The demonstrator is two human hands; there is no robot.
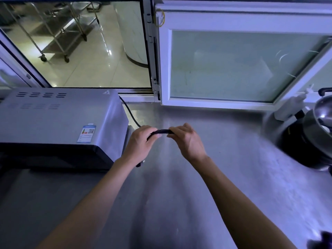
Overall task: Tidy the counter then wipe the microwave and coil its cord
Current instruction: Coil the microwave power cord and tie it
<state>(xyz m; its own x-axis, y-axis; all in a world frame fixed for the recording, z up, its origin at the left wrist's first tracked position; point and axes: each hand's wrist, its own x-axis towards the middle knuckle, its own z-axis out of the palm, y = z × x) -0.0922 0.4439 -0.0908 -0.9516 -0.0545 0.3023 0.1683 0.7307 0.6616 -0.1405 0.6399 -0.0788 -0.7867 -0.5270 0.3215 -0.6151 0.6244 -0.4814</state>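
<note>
A silver microwave (59, 121) with a black front stands on the steel counter (206, 177) at the left. Its black cord (130, 112) runs from behind its right rear corner down to my hands. My left hand (142, 141) and my right hand (186, 139) both grip a bundled stretch of the cord (162, 132) just above the counter, right of the microwave. A dark end of the cord (139, 164) pokes out under my left wrist.
A black cooker with a shiny steel pot (316, 133) stands at the counter's right edge, a white power strip (289, 108) behind it. An open white-framed window sash (233, 65) leans over the counter's back. A dark object (323, 239) lies at the bottom right corner.
</note>
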